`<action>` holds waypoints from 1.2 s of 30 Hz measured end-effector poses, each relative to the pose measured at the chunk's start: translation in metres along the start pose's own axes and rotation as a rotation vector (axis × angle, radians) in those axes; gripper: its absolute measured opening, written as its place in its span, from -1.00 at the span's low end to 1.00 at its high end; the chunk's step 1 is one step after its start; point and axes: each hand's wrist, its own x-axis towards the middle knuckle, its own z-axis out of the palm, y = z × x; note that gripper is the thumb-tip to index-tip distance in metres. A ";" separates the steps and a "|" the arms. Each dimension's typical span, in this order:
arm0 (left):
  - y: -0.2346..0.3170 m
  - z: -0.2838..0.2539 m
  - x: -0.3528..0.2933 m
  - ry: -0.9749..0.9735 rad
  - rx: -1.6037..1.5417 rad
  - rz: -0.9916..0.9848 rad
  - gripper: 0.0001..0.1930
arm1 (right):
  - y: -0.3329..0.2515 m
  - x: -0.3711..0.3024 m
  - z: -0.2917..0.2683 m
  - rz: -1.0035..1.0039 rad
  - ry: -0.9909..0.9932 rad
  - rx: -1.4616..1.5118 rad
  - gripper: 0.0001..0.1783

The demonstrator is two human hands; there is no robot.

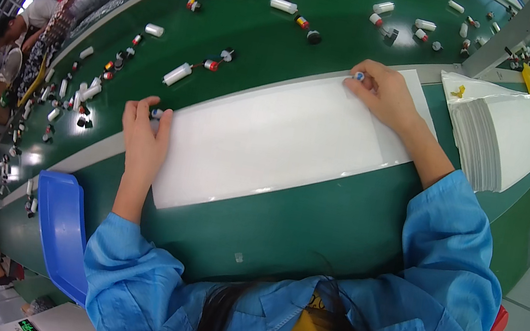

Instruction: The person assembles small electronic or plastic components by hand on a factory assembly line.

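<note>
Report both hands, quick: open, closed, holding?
Left hand: partly curled by a small piece; grip unclear.
Right hand: closed on a blue-and-white piece.

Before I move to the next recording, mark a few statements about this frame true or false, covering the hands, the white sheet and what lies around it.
1. The blue tray lies to the left of the white sheet. True.
2. The stack of white sheets is by the left hand. False: it lies off to the right, beyond the right forearm.
3. Thumb and finger of the right hand pinch a small blue-and-white item. True.
4. The left hand rests inside the blue tray. False: it is at the white sheet's left end, apart from the tray.
5. White cylinders lie on the green surface beyond the white sheet. True.
6. Both sleeves are yellow. False: they are blue.
</note>
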 end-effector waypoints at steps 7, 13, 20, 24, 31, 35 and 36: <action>0.379 0.217 0.184 -0.412 -0.083 0.111 -0.76 | 0.272 0.001 -0.184 0.081 0.316 0.318 -0.83; 0.589 0.421 0.237 -0.241 -0.215 -0.036 -0.70 | 0.429 -0.021 -0.290 -0.069 0.260 0.339 -0.87; 0.608 0.376 0.187 -0.401 0.169 0.689 -0.79 | 0.401 -0.118 -0.286 -0.434 0.023 -0.292 -0.83; 0.632 0.375 0.115 -0.539 0.121 0.716 -0.74 | 0.410 -0.162 -0.328 -0.304 -0.177 -0.384 -0.82; 0.627 0.324 0.062 -0.651 -0.046 0.371 -0.70 | 0.355 -0.162 -0.318 -0.207 -0.628 -0.505 -0.81; 0.568 0.297 0.092 -0.585 -0.031 0.346 -0.73 | 0.309 -0.148 -0.285 -0.371 -0.275 -0.536 -0.78; 0.554 0.295 0.105 -0.541 -0.078 0.296 -0.74 | 0.303 -0.139 -0.284 -0.428 -0.134 -0.503 -0.78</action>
